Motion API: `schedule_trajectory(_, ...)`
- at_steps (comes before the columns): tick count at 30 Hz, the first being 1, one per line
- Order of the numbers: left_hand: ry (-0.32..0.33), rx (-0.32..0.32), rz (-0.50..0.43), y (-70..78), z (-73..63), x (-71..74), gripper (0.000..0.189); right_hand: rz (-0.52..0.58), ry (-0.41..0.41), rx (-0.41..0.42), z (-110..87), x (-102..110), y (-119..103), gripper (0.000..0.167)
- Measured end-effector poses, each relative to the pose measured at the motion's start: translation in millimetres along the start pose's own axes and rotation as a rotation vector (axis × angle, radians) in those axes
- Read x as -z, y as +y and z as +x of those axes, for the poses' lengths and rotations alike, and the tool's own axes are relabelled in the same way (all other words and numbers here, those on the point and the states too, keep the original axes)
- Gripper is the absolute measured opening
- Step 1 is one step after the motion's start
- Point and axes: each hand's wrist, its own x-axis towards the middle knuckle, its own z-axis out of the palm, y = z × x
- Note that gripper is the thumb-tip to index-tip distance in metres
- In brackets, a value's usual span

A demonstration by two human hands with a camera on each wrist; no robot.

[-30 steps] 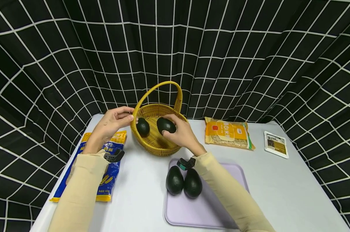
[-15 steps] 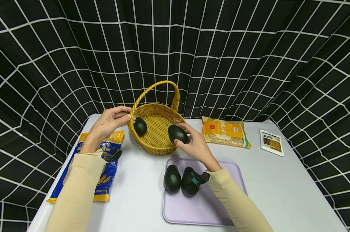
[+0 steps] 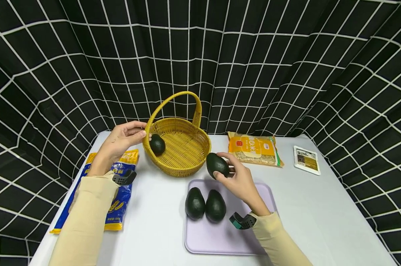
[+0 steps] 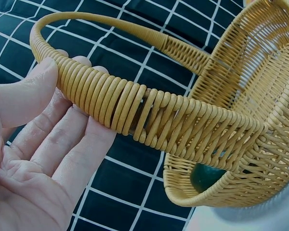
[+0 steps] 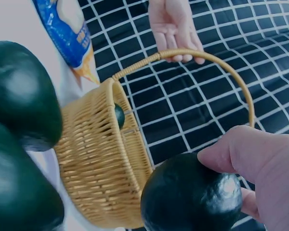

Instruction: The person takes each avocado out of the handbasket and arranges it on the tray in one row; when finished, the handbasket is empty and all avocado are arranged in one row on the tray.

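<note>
A yellow woven basket (image 3: 178,170) with a tall arched handle stands at the back of the table. My left hand (image 3: 120,140) grips the left side of that handle; in the left wrist view the thumb and fingers (image 4: 77,144) pinch its wrapped part. One dark green avocado (image 3: 157,145) lies inside the basket at the left. My right hand (image 3: 238,179) holds another avocado (image 3: 217,165) just right of the basket, over the back edge of a lilac tray (image 3: 220,242). Two more avocados (image 3: 195,203) lie side by side on the tray.
At the left lies a blue and yellow bag (image 3: 115,207), partly under the left arm. An orange bag of grain (image 3: 253,148) lies at the back right, with a small white-framed pack (image 3: 306,160) beyond it. A black gridded curtain (image 3: 213,66) surrounds the table.
My right hand has lifted the avocado out of the basket and carried it right and nearer, to the tray's back edge. My left hand keeps its hold on the handle.
</note>
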Motion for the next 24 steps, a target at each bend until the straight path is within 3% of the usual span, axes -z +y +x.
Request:
schedule_trajectory(9, 0.021, 0.02, 0.012, -5.4, -7.1, 2.7, 0.039, 0.04, 0.077, -0.109, -40.2, -1.2, 21.4, 0.057)
schedule_trajectory(17, 0.01, 0.02, 0.0, -2.6, -4.4, 1.3, 0.041, -0.047, 0.153, -0.17, -72.4, -1.7, 40.6, 0.056)
schedule_trajectory(24, -0.006, -0.007, -0.007, 0.7, -1.4, -1.0, 0.041, -0.1, 0.199, -0.173, -92.2, -5.6, 51.0, 0.055)
